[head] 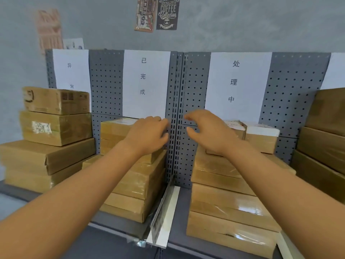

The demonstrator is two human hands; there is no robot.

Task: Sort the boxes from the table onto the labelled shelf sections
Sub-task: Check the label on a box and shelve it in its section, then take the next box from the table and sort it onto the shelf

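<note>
From my head camera, my left hand (147, 135) rests on the top box (119, 128) of the stack under the 已完成 label (145, 81), fingers relaxed. My right hand (211, 135) hovers near the 处理中 label (237, 85), fingers loosely spread, holding nothing.

Two bare forearms reach in toward the upright post (174, 116) of the grey shelf, one on each side of it. No sleeve, cuff or glove covers either (bare from the frame's lower edge to the fingertips). The left hand (147, 134) and right hand (209, 132) wear no ring, watch or band. The fingernails look short and unpainted.
</note>
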